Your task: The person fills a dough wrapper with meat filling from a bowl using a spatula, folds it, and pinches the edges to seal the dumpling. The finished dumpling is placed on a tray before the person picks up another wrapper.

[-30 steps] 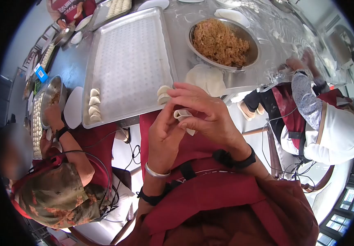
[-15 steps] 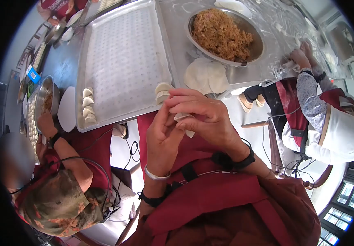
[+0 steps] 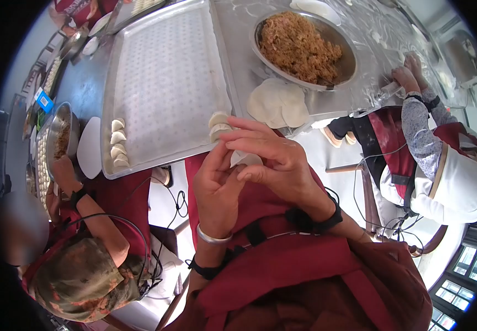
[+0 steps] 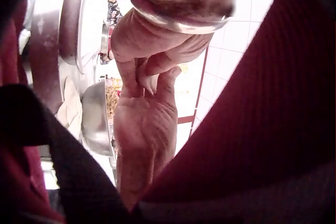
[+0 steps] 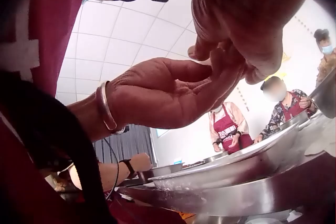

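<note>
Between both hands, in front of the apron, is a pale dough piece, partly covered by fingers. The left hand pinches its left side, fingers curled round it. From the right, the right hand holds it between thumb and fingers. In the left wrist view the left hand meets the right hand at the fingertips, a bit of dough showing between them. The right wrist view shows the left hand palm up under the right hand, the dough hidden.
Beyond the hands lies a large lined tray with several dumplings at its left and others at its near right corner. Round wrappers lie by a bowl of filling. People work at both sides.
The dough between the fingers has turned, now showing a broader pale face. The fingers have shifted slightly around it. The tray and bowl sit a little farther apart in view than a second ago.
</note>
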`<state>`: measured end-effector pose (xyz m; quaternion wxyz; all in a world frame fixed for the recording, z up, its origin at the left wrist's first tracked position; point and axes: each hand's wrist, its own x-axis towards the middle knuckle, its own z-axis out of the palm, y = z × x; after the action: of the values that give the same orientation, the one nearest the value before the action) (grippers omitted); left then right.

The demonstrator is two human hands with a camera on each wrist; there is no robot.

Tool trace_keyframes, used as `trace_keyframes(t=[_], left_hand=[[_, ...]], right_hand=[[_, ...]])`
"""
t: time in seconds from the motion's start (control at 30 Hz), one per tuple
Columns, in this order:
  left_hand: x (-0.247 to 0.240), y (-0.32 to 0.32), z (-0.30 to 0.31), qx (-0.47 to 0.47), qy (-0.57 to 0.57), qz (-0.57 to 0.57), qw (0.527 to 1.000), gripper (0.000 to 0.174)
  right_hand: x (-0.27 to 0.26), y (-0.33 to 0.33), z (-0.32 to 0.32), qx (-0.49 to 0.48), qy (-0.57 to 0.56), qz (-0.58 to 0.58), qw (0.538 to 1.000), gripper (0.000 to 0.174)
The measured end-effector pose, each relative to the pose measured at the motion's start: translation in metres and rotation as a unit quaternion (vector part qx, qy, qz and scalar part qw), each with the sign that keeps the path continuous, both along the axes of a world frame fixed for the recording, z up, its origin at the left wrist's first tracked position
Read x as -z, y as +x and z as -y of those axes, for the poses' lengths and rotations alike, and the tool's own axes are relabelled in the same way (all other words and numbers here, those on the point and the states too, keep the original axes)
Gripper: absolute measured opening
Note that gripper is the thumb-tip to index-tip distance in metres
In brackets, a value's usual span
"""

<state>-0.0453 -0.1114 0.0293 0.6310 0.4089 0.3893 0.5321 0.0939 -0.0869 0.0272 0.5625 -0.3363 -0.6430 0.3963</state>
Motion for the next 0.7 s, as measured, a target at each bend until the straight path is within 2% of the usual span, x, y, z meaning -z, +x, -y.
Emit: trace_keyframes(t=[0.1, 0.23, 0.3, 0.33, 0.47, 0.63, 0.7], left_hand=[[0.0, 0.003, 0.003, -0.03, 0.01, -0.005, 0.999, 0.047], [-0.001, 0.007, 0.0, -0.029, 0.026, 0.0, 0.999, 0.042], [0.007, 0.002, -0.003, -0.005, 0.043, -0.036, 0.998, 0.04], [0.009, 0.0, -0.004, 0.009, 0.052, -0.053, 0.997, 0.038], [0.003, 0.004, -0.003, -0.03, -0.005, 0.016, 0.999, 0.038], [-0.002, 0.002, -0.003, 0.017, 0.019, 0.029, 0.999, 0.047], [-0.005, 0.005, -0.002, 0.016, -0.014, 0.174, 0.984, 0.047]], right_hand=[[0.002, -0.004, 0.001, 0.001, -0.031, -0.049, 0.998, 0.022], [0.014, 0.002, -0.007, -0.019, 0.036, 0.007, 0.999, 0.025], [0.016, 0.004, -0.012, -0.024, 0.068, 0.046, 0.996, 0.025], [0.014, 0.004, -0.012, -0.027, 0.047, 0.045, 0.998, 0.024], [-0.002, -0.006, -0.007, 0.008, -0.006, 0.024, 1.0, 0.021], [0.015, 0.005, -0.018, -0.017, 0.061, 0.1, 0.993, 0.037], [0.017, 0.008, -0.024, -0.033, 0.089, 0.12, 0.988, 0.04]])
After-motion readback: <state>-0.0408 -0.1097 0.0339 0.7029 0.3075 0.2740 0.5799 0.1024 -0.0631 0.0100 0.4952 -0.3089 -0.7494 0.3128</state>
